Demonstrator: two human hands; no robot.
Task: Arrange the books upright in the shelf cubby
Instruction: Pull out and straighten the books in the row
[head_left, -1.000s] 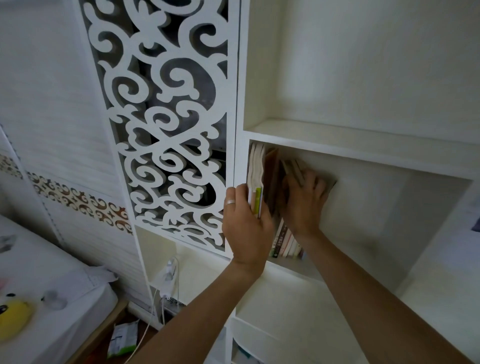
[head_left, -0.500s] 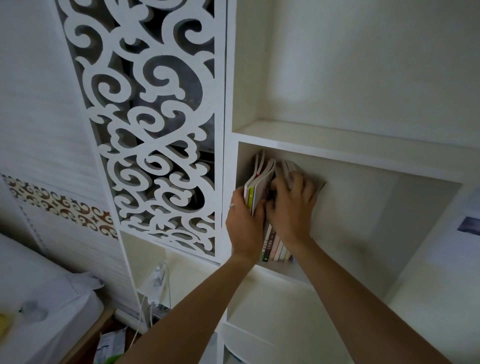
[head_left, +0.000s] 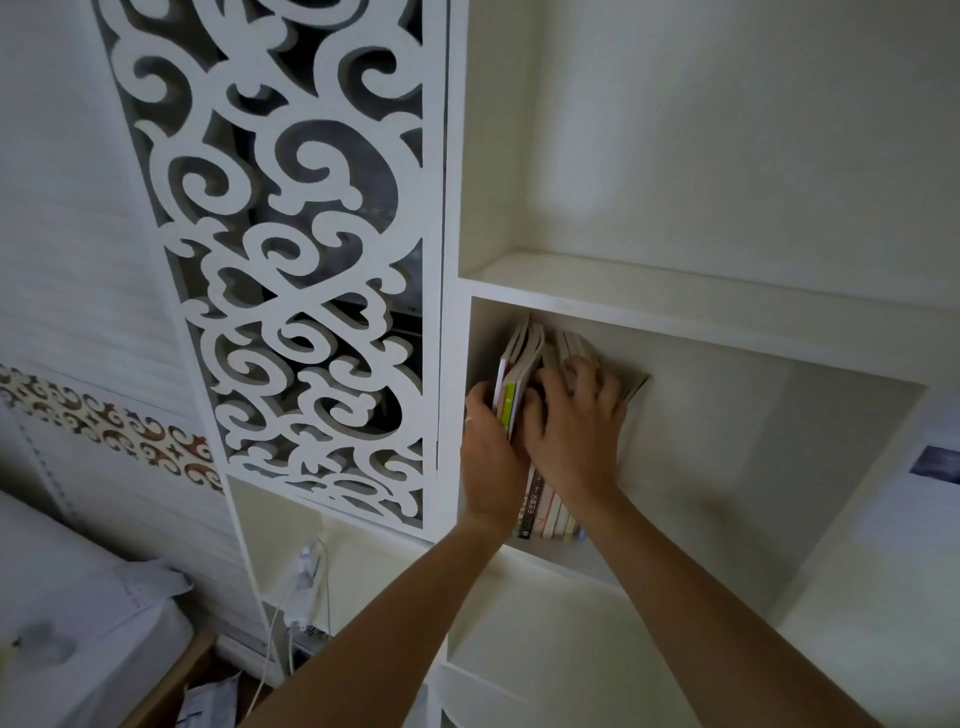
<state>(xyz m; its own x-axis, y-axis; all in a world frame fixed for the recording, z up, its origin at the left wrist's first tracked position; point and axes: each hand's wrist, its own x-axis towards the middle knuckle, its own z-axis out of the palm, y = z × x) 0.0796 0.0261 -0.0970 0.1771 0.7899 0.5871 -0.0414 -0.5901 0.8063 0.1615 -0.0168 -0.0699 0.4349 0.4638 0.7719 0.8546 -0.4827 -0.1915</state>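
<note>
The left hand (head_left: 488, 457) is curled round the leftmost books (head_left: 511, 395) by their spines, while the right hand (head_left: 571, 431), fingers spread flat, is pressed against the leaning books beyond it, at the cubby (head_left: 727, 332) left wall. Thin, floppy paperbacks are judged light; they are best squeezed together from both sides.

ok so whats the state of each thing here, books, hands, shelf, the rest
books: standing at the cubby's left end, tops leaning, not yet straight
book with green and yellow spine: upright, nearest the left wall
left hand: grips the leftmost books from the left
right hand: fingers spread, pressing the other books
cubby: open front, right part bare
shelf above: nothing visible on it
carved panel: fixed, left of the cubby
</note>
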